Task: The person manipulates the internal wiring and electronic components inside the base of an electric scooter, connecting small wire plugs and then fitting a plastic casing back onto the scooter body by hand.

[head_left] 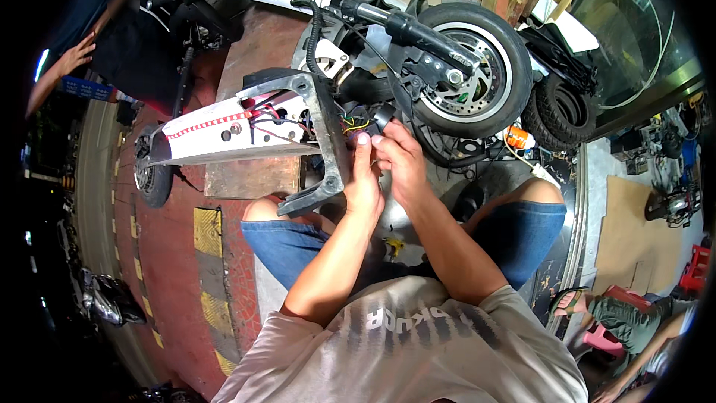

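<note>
Coloured wires (pixel 357 121) lie left of the wheel (pixel 473 69), just beyond left hand (pixel 364 185) and right hand (pixel 403 162), held close together (cannot tell what's pinched).

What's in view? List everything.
Scooter: one, white and black, upper half
Wires: several, mixed colours, at the fingertips
Wooden block: one, brown, below scooter deck
Loose tyres: at least two, black, upper right
Bottle: one, orange and white, beside tyres
Cardboard: one, tan, right
Stool: one, pink, lower right
Other people: two, green and dark clothing, edges
Motorbike: one, dark, lower left
Small clutter: uncountable, mixed, right
Left hand: one, bare, centre
Right hand: one, bare, centre
</note>
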Demonstrator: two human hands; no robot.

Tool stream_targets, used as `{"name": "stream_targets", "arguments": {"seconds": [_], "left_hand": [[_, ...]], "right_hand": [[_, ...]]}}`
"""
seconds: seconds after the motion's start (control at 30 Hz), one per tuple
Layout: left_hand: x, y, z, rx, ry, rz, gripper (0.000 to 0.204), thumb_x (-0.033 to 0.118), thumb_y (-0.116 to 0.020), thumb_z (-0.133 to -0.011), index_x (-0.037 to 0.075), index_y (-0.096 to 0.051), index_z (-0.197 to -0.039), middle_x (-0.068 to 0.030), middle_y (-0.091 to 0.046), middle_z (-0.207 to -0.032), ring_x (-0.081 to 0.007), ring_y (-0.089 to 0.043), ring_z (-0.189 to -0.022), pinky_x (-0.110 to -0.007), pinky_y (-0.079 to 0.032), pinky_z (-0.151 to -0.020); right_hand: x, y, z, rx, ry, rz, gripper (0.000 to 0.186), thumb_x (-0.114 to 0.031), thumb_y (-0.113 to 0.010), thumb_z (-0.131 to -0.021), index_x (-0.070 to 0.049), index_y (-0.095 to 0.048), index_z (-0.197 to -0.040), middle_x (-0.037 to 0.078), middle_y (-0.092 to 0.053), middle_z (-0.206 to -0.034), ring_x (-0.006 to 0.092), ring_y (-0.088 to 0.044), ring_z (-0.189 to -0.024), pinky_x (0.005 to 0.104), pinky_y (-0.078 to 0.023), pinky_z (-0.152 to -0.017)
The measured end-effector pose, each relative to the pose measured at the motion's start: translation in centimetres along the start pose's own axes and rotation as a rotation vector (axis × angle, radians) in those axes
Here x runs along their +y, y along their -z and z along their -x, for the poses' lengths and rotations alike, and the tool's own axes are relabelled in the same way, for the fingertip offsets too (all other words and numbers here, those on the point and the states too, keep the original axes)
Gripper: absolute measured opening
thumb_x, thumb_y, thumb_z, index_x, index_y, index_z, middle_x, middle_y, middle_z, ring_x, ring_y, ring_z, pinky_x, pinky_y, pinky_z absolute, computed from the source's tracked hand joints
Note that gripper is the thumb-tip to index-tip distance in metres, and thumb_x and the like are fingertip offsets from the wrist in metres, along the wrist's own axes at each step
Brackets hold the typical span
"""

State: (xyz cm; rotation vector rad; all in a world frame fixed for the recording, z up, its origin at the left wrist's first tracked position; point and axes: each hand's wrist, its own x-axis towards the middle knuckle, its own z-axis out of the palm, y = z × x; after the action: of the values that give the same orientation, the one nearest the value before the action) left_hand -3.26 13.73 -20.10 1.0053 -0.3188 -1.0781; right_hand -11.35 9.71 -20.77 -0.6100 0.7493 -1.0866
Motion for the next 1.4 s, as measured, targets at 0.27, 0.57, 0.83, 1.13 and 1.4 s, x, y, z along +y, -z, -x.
{"name": "stream_targets", "arguments": {"seconds": [0.27, 0.57, 0.83, 1.13, 1.4], "left_hand": [[0.1, -0.4, 0.3, -0.029, -0.013, 0.122, 0.028, 0.010, -0.078, -0.097, 0.013, -0.063, -0.121, 0.0008, -0.069, -0.108, -0.0110, -0.067, -0.098, -0.031, -0.057, -0.083], [1.6, 0.3, 0.8, -0.272, 0.107, 0.222, 0.019, 0.024, -0.071, -0.105, 0.011, -0.062, -0.115, -0.0032, -0.071, -0.094, -0.0132, -0.070, -0.085, -0.034, -0.060, -0.075], [1.2, 1.2, 0.3, -0.339, 0.148, 0.181, 0.020, 0.029, -0.068, -0.106, 0.009, -0.066, -0.105, -0.0020, -0.071, -0.089, -0.0142, -0.069, -0.083, -0.034, -0.059, -0.076], [1.3, 0.6, 0.4, -0.252, 0.088, 0.174, 0.018, 0.027, -0.069, -0.105, 0.009, -0.066, -0.105, -0.0031, -0.070, -0.087, -0.0145, -0.068, -0.077, -0.034, -0.058, -0.073], [1.0, 0.1, 0.4, -0.169, 0.017, 0.206, 0.010, 0.017, -0.072, -0.104, 0.013, -0.065, -0.109, -0.0011, -0.069, -0.089, -0.0122, -0.066, -0.075, -0.030, -0.057, -0.067]], "right_hand": [[0.9, -0.1, 2.1, 0.062, 0.165, 0.072, 0.023, -0.009, -0.073, -0.095, 0.002, -0.070, -0.115, 0.006, -0.061, -0.130, 0.0140, -0.066, -0.103, 0.0297, -0.054, -0.083], [-3.6, 0.4, 3.4, 0.218, 0.015, -0.057, 0.061, -0.033, -0.083, -0.096, 0.001, -0.050, -0.135, 0.012, -0.067, -0.118, 0.0203, -0.074, -0.096, 0.0366, -0.062, -0.078], [-4.7, 0.8, 2.7, 0.223, -0.004, 0.220, 0.073, -0.039, -0.086, -0.093, 0.000, -0.049, -0.142, 0.008, -0.068, -0.113, 0.0160, -0.072, -0.093, 0.0300, -0.055, -0.079], [-3.5, -1.1, 2.5, 0.172, 0.119, 0.036, 0.055, -0.018, -0.083, -0.094, 0.000, -0.056, -0.138, 0.008, -0.070, -0.114, 0.0124, -0.067, -0.088, 0.0275, -0.053, -0.079], [-4.7, -0.9, 4.6, 0.097, 0.198, 0.021, 0.053, -0.011, -0.075, -0.096, 0.000, -0.056, -0.144, 0.015, -0.071, -0.127, 0.0199, -0.070, -0.109, 0.0348, -0.057, -0.095]]}}
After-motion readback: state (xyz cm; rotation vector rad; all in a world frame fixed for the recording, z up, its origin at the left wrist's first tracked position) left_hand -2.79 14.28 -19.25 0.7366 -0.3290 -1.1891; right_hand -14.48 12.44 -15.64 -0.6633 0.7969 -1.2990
